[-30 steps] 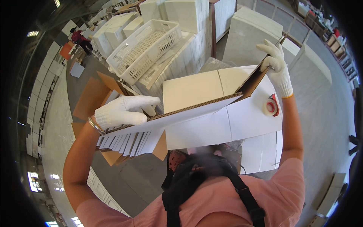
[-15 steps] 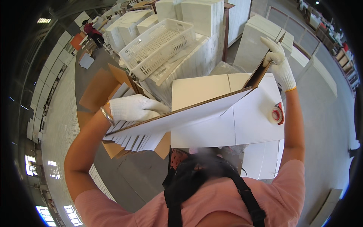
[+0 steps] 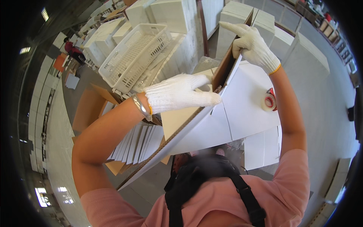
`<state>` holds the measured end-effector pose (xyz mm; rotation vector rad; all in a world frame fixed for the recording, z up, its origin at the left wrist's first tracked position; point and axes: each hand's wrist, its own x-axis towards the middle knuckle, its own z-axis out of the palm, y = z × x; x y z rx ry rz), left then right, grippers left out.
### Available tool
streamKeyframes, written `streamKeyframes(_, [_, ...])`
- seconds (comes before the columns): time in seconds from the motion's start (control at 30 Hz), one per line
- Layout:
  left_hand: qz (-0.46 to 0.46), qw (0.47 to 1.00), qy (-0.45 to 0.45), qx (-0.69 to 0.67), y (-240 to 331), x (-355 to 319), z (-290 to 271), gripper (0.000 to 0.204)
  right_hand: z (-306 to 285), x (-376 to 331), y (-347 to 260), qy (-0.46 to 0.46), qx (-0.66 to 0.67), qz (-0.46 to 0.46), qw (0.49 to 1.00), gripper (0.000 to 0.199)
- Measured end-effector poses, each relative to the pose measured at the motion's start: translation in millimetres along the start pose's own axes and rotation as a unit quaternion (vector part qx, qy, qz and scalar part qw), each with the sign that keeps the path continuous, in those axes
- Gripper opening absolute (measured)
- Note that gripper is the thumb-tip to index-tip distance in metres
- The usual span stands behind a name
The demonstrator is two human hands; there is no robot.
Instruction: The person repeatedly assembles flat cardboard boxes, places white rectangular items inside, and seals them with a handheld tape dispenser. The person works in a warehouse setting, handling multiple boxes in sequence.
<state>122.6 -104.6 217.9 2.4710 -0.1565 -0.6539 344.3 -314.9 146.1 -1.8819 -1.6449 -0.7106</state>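
Note:
A white cardboard carton (image 3: 189,126) with a brown inside stands on edge, slanting from near my left elbow up to the far right. My left hand (image 3: 179,92), in a white knit glove, straddles its top edge at a fold, thumb on the near side and fingers on the far side. In a matching glove, my right hand (image 3: 251,45) grips the raised far end of the carton, with the index finger stretched out past the edge. Beneath lies a flat white board (image 3: 253,98). On it, beside my right forearm, rests a tape roll (image 3: 269,102) with red parts.
An open brown box (image 3: 90,109) at the left holds several upright white cardboard pieces (image 3: 138,140). Beyond stands a white plastic basket (image 3: 132,56) on stacked pale slabs (image 3: 181,56). More slab stacks (image 3: 306,60) rise at the far right. A person (image 3: 73,51) is at the far left.
My left hand has slid right along the carton's edge up to the fold. The carton has swung to a steeper slant, and my right hand has shifted left in view with its end.

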Motion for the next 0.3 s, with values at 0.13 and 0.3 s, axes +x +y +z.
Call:
streamKeyframes(0.13, [0.044,0.992,-0.005,-0.117,-30.7,14.1,2.9,0.086,-1.0,-7.9,3.2,-0.011,0.033,0.047,0.998,0.011])
streamKeyframes(0.3, [0.028,0.978,-0.038,-0.203,-41.7,21.1,1.9,0.088,-0.5,-10.9,9.9,-0.023,0.036,0.062,0.997,0.011])
